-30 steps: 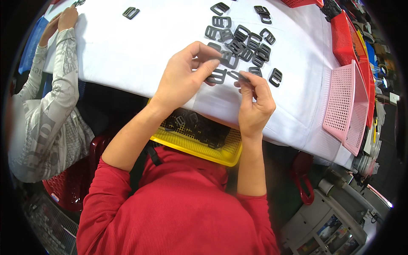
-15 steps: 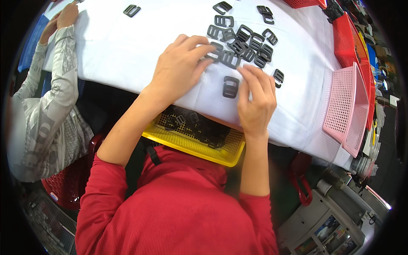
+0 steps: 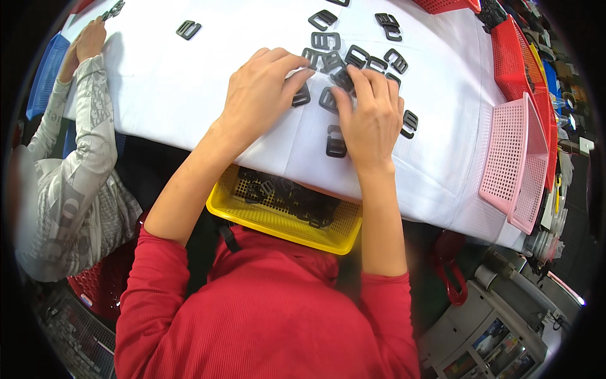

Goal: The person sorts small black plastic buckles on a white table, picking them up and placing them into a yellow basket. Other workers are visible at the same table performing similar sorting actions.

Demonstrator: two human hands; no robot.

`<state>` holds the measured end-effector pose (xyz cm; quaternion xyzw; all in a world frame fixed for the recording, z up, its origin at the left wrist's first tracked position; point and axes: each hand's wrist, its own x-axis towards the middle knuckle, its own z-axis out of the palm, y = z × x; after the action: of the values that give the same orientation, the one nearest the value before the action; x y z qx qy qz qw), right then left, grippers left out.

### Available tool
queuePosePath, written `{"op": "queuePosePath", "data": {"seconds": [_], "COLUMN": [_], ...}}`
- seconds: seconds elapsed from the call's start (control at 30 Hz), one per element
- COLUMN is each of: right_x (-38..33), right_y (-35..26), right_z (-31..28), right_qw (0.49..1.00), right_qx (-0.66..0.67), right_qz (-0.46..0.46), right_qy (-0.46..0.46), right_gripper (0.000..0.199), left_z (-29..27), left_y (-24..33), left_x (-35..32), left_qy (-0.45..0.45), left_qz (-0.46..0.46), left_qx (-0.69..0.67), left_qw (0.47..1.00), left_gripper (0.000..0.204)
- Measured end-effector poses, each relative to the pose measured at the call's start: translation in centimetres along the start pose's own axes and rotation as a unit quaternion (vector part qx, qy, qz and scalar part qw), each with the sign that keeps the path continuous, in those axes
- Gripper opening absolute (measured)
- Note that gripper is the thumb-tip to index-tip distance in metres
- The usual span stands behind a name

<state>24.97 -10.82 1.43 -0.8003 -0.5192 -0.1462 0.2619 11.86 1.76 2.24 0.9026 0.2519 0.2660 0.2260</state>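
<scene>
My left hand [image 3: 260, 88] rests over the white table with its fingers curved and apart, the fingertips at the edge of a cluster of black plastic strap buckles. One dark buckle [image 3: 302, 95] lies partly under its thumb. My right hand [image 3: 372, 120] reaches into the cluster's near side, thumb and forefinger spread around a buckle [image 3: 343, 79]; whether they touch it is hard to tell. Another buckle [image 3: 328, 100] lies beside the right thumb, and a single buckle [image 3: 336, 141] sits closer to me. Some buckles are hidden behind my right fingers.
A yellow basket [image 3: 278, 222] holding many black buckles is below the table edge at my lap. Pink [image 3: 505, 151] and red baskets [image 3: 510, 60] line the right side. At the left, another person's hands [image 3: 92, 41] work near a blue basket [image 3: 47, 76].
My right hand has moved up and slightly left into the cluster. Two near buckles have been separated, one now beside my left thumb. My left hand has barely moved.
</scene>
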Motion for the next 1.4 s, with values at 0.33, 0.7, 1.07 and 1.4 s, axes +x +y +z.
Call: {"op": "queuePosePath", "data": {"seconds": [0.33, 0.7, 1.07, 1.4], "right_x": [1.6, 0.7, -3.5, -8.7], "right_y": [2.2, 1.8, 3.1, 4.4], "right_z": [-2.5, -6.0, -7.0, -7.4], "right_qw": [0.964, 0.847, 0.987, 0.998], "right_qx": [0.210, 0.473, 0.089, 0.005], "right_qz": [0.163, 0.244, 0.020, 0.065], "right_qy": [-0.012, 0.013, 0.132, 0.011], "right_gripper": [0.016, 0.013, 0.023, 0.019], "left_z": [2.7, 1.1, -1.3, -0.5], "left_y": [1.4, 2.6, 4.7, 2.5], "left_x": [2.5, 3.6, 0.2, -7.4], "left_qy": [-0.034, -0.288, -0.100, -0.018], "left_qz": [0.070, -0.177, -0.086, 0.149], "left_qx": [-0.185, -0.569, -0.314, 0.093], "left_qw": [0.980, 0.750, 0.940, 0.984], "left_gripper": [0.039, 0.024, 0.017, 0.029]}}
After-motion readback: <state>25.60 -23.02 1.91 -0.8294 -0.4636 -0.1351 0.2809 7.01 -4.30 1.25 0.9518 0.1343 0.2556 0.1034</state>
